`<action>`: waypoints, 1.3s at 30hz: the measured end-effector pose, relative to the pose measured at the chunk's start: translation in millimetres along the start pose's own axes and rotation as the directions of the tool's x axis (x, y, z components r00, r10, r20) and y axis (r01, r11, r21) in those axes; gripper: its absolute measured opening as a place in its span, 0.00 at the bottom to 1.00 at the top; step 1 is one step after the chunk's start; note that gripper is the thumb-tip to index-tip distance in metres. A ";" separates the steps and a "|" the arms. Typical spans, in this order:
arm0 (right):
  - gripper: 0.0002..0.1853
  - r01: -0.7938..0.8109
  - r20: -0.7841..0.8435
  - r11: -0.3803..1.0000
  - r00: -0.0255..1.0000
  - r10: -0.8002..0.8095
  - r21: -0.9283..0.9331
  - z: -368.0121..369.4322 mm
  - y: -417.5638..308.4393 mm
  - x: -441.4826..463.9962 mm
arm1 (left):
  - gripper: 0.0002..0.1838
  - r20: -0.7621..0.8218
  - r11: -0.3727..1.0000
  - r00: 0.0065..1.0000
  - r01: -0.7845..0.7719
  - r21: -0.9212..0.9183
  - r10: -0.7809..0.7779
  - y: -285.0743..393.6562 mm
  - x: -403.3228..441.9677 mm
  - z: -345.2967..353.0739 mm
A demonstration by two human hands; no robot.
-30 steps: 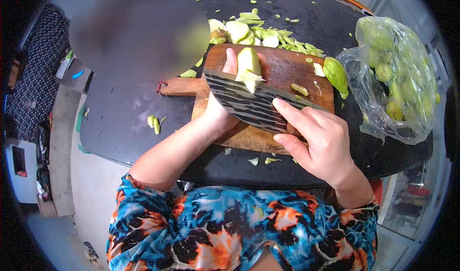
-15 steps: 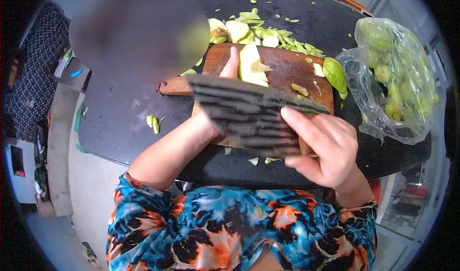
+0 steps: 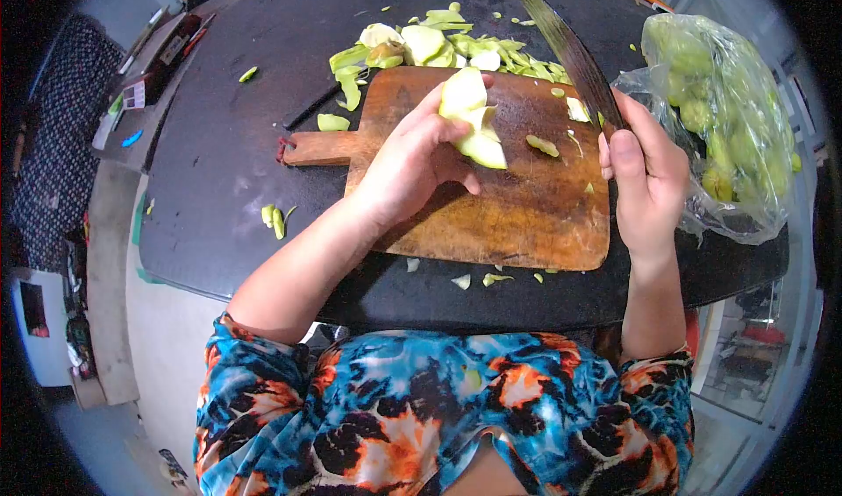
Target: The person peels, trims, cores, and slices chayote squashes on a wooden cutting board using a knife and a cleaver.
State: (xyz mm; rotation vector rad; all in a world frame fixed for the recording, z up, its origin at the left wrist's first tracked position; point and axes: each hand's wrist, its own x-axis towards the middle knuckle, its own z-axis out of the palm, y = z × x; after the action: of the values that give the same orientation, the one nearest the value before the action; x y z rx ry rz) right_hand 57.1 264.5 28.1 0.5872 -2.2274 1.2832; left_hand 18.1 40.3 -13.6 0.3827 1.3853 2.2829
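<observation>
My left hand [image 3: 417, 158] is closed round a pale green, partly cut vegetable [image 3: 474, 114], held above the wooden cutting board [image 3: 526, 215]. Thin cut flaps stick out from its lower side. At the right edge of the board, my right hand [image 3: 647, 163] grips a dark, wide-bladed knife [image 3: 561, 44], its blade raised and pointing up and away, apart from the vegetable. A few pale slivers [image 3: 543, 146] lie on the board.
A heap of green peels and slices [image 3: 438, 44] lies behind the board. A clear plastic bag of green vegetables [image 3: 737, 128] stands at the right. Small scraps [image 3: 275, 221] dot the black table [image 3: 210, 189]. A thin dark tool [image 3: 311, 106] lies beyond the board's handle.
My right hand has lifted the knife up and right, away from the vegetable. My left hand has raised and turned the vegetable. The blurred patch at upper left is gone.
</observation>
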 end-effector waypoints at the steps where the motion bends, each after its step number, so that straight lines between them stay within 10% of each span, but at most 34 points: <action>1: 0.16 -0.009 0.001 1.000 1.000 0.009 0.002 0.6 0.6 0.3 | 0.30 -0.033 1.000 0.999 -0.013 0.022 0.014 -0.3 0.4 -1.5; 7: 0.16 -0.250 0.090 0.968 0.965 0.247 0.024 9.4 -11.1 -2.7 | 0.29 -0.157 0.994 0.982 -0.105 0.029 0.108 -2.5 1.6 -3.9; 19: 0.18 -0.191 0.124 0.979 0.976 0.182 0.068 17.1 -12.8 -7.7 | 0.21 -0.180 0.944 0.953 -0.189 0.270 0.242 -0.8 6.0 -7.1; 23: 0.18 -0.190 0.119 0.980 0.976 0.183 0.049 15.9 -10.1 -8.6 | 0.15 -0.149 0.727 0.938 -0.136 0.673 0.314 6.5 14.6 -23.5; 29: 0.18 -0.204 0.137 0.976 0.971 0.194 0.069 13.8 -10.5 -7.5 | 0.20 -0.112 0.581 0.903 -0.167 0.797 0.414 3.4 27.5 -70.8; 34: 0.17 -0.301 0.187 0.951 0.941 0.284 0.074 9.2 -15.4 -6.6 | 0.24 -0.111 0.985 0.993 -0.008 0.170 0.027 9.4 18.6 -62.5; 39: 0.18 -0.103 0.137 0.991 0.986 0.090 0.090 12.5 -7.1 -6.9 | 0.26 0.144 0.959 0.986 0.122 -0.254 -0.087 11.7 14.9 -59.6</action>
State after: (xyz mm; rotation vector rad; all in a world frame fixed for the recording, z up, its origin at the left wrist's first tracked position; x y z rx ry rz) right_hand 64.2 251.0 23.2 0.6239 -2.3368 1.4468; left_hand -24.2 -2.5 -30.5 0.3565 0.9985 2.2708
